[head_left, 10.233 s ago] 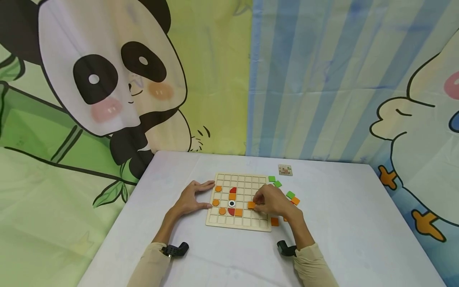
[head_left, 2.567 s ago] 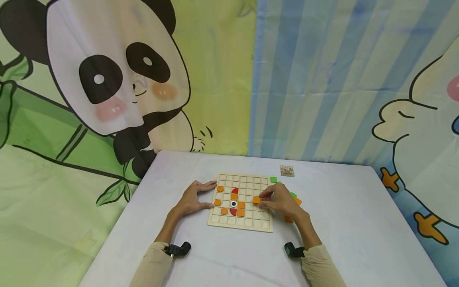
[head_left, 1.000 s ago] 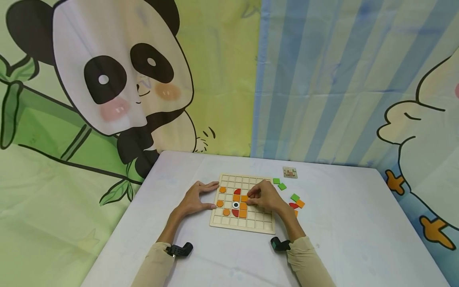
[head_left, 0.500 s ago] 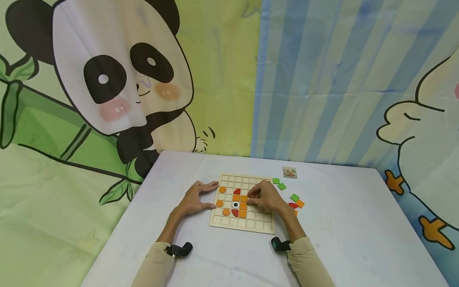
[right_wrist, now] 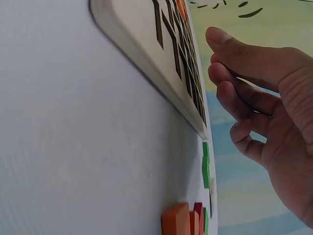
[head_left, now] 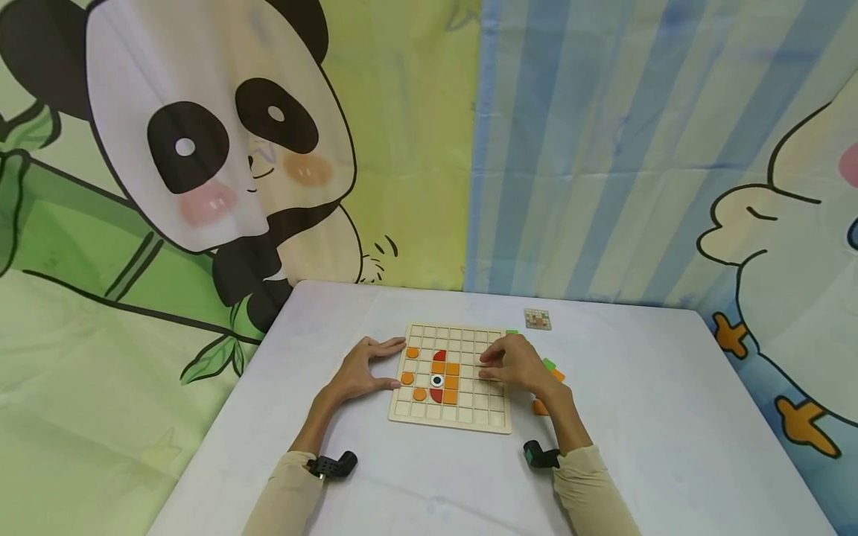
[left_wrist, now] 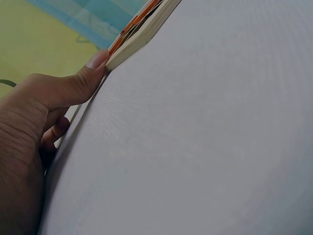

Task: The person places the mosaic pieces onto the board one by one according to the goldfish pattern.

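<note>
A square wooden grid board lies on the table. On its left half sit several orange discs, red quarter-circle pieces, a round eye piece and orange square tiles, three of them stacked in one column. My left hand rests at the board's left edge, thumb and fingers spread wide; in the left wrist view the thumb touches the board's side. Over the right part of the board hovers my right hand. Its fingers are loosely bent, with nothing between them and the thumb.
Right of the board lie loose pieces: green tiles, an orange piece and others partly hidden by the right arm. A small printed card with a grid picture lies near the table's back edge. Cartoon curtains hang behind.
Two orange tiles have joined the column beside the eye piece over these frames. My right hand has just let go of the top one and moved right. The left hand stays put.
</note>
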The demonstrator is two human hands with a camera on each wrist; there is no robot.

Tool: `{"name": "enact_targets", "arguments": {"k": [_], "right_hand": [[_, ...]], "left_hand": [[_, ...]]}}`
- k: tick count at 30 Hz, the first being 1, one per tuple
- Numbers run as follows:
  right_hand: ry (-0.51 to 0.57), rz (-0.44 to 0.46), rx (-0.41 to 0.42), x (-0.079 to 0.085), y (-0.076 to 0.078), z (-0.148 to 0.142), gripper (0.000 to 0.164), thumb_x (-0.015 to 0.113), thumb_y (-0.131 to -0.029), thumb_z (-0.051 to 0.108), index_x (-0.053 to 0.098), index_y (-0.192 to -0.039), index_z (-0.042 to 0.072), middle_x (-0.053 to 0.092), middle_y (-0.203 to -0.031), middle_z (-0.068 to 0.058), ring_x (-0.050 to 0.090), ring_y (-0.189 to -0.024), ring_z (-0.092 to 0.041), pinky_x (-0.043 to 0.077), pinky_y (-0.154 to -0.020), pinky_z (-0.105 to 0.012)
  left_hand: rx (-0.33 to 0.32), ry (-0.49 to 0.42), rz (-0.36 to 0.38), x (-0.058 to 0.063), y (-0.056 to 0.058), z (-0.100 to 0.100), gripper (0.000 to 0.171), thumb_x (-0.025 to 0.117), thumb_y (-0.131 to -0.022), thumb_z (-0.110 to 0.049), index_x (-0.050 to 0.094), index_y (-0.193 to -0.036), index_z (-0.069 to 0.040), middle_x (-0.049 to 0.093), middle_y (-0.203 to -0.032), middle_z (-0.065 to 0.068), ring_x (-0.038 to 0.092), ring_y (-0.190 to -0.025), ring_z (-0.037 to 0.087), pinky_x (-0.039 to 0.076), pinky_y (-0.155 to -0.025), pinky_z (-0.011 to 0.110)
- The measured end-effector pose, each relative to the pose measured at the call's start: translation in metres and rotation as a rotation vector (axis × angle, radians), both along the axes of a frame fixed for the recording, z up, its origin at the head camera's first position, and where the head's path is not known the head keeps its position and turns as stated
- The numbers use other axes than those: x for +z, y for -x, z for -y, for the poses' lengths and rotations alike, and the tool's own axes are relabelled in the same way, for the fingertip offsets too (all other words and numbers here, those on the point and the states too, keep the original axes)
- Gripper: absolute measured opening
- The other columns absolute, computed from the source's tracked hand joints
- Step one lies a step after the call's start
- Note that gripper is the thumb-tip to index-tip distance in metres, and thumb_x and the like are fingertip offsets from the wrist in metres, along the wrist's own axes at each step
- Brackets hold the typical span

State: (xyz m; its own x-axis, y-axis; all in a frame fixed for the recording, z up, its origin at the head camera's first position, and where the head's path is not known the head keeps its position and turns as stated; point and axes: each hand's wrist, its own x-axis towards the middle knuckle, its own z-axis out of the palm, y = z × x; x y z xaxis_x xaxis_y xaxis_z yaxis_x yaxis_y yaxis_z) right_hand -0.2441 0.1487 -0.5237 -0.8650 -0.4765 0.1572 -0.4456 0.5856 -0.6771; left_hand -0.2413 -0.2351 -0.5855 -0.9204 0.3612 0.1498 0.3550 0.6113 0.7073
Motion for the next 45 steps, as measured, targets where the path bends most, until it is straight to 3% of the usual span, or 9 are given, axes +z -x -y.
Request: {"name": "enact_targets", "arguments": {"k": [11, 31, 45], "right_hand": [[-0.025, -0.009, -0.054, 0.002, -0.002, -0.03, 0.022, 0.095, -0.085, 0.015, 0.086, -0.102, 0.004, 0.08, -0.088, 0.002, 0.068, -0.077, -0.008, 0.056, -0.072, -0.027], [-0.128, 0.029, -0.225, 0.003, -0.018, -0.088, 0.02, 0.094, -0.085, 0.014, 0.086, -0.1, 0.004, 0.078, -0.085, 0.001, 0.063, -0.079, -0.013, 0.053, -0.074, -0.029], [-0.15, 0.049, -0.293, -0.002, -0.026, -0.118, 0.024, 0.096, -0.083, 0.014, 0.086, -0.102, 0.005, 0.079, -0.087, 0.0, 0.063, -0.08, -0.015, 0.052, -0.073, -0.026]], "left_hand": [[0.004, 0.003, -0.006, 0.002, 0.0, 0.0, 0.088, 0.101, -0.077, -0.039, 0.063, -0.155, -0.022, 0.055, -0.167, -0.005, 0.046, -0.1, 0.016, 0.038, -0.093, 0.035], [0.02, 0.013, 0.023, 0.005, -0.003, -0.003, 0.088, 0.101, -0.076, -0.039, 0.064, -0.154, -0.025, 0.055, -0.167, -0.008, 0.045, -0.101, 0.017, 0.038, -0.093, 0.035], [0.011, -0.005, 0.003, 0.003, -0.003, -0.002, 0.088, 0.101, -0.076, -0.042, 0.065, -0.154, -0.024, 0.056, -0.167, -0.007, 0.046, -0.1, 0.018, 0.038, -0.092, 0.035]]}}
